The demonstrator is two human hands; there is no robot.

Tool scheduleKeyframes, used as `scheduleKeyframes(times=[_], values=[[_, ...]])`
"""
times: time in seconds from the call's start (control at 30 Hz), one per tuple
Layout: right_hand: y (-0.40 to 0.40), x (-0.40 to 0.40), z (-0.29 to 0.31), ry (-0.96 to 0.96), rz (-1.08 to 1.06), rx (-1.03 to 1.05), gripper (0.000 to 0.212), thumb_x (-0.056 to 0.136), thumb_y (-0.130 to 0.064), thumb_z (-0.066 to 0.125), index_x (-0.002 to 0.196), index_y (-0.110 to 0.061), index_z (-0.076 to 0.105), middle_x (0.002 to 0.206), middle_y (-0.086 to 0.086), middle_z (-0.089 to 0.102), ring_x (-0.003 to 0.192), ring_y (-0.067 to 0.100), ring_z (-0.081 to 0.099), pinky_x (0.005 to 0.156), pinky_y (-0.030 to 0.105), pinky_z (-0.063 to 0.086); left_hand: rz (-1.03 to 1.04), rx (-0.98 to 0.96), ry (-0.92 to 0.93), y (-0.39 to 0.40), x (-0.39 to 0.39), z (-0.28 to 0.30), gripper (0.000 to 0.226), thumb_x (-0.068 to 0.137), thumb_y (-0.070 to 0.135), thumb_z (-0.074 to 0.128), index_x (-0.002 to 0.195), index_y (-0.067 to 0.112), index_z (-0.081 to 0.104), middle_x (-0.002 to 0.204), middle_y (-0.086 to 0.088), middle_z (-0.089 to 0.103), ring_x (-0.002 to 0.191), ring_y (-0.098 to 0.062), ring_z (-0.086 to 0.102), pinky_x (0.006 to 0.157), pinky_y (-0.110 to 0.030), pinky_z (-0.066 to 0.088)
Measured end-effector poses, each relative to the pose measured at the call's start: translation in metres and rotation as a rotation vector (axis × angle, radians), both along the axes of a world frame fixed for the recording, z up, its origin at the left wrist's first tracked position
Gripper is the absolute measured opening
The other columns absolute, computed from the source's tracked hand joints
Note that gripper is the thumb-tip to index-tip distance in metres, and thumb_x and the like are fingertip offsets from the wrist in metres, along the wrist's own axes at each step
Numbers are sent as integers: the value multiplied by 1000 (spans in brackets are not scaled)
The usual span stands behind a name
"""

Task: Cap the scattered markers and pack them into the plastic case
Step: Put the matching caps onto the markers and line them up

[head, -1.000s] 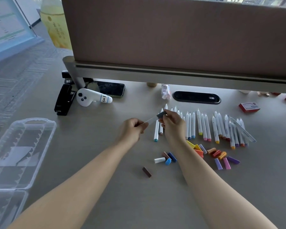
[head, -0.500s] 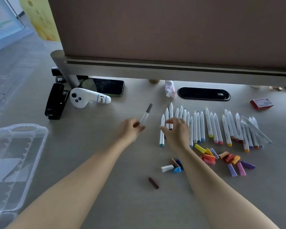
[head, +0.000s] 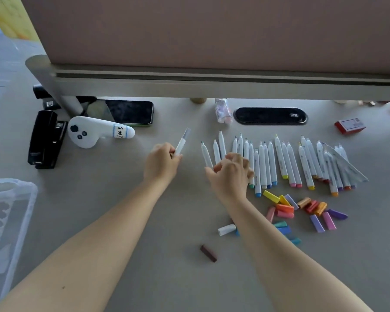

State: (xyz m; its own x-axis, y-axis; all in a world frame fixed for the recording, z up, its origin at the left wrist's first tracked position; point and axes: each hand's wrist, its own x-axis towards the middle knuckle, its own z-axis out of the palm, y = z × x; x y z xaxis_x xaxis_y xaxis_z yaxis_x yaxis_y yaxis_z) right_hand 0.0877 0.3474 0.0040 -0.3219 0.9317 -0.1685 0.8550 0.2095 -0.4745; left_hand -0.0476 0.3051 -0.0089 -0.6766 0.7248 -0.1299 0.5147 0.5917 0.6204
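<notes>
so, one capped marker [head: 182,143] in left hand's [head: 161,164] grip (right hand [head: 231,174] loose, empty)

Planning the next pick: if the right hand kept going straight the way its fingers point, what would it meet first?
Probably the row of uncapped markers: the right hand hovers at its left end, fingers loosely curled toward it. Height above them is unclear.

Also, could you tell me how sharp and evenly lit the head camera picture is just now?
Head view: the right hand is motion-blurred at the fingers; the capped marker in the left hand is soft; wide-angle bending curves the divider rail; the phone screen shows glare; light is soft, shadows faint.
</notes>
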Motion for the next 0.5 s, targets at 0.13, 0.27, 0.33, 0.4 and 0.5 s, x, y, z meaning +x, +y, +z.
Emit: scheduleKeyframes(times=[0.13,0.27,0.33,0.4,0.5], values=[[3,8,4,109,-52,-42,23,85,-31,58,84,-9,67,124,1,48,121,20,34,98,35,24,-4,-41,24,-2,7,-1,20,87,18,56,98,0,56,106,-17,58,96,-32,53,73,-31,36],[6,22,11,155,-58,-68,25,86,-32,57,84,-9,65,119,-1,51,116,18,37,90,30,24,20,-106,46,0,15,4,24,87,14,53,104,-2,49,111,-20,55,99,-36,53,78,-36,39],[7,29,14,218,-75,-92,21,86,-32,57,79,-13,62,111,0,54,111,19,43,93,30,31,44,-128,43,0,19,6,28,88,14,52,109,-3,45,115,-22,52,102,-38,53,80,-38,40],[8,36,20,354,-117,-175,18,85,-29,59,71,-19,55,89,-1,57,95,18,51,83,30,43,64,-129,27,-2,24,8,34,87,15,54,113,-3,43,119,-22,49,106,-38,52,83,-40,40],[9,51,31,580,-208,-375,19,84,-22,62,68,-22,52,68,-5,54,71,13,51,59,20,40,73,-74,19,-10,35,11,44,84,21,61,120,0,44,125,-19,46,111,-35,50,89,-38,39]])
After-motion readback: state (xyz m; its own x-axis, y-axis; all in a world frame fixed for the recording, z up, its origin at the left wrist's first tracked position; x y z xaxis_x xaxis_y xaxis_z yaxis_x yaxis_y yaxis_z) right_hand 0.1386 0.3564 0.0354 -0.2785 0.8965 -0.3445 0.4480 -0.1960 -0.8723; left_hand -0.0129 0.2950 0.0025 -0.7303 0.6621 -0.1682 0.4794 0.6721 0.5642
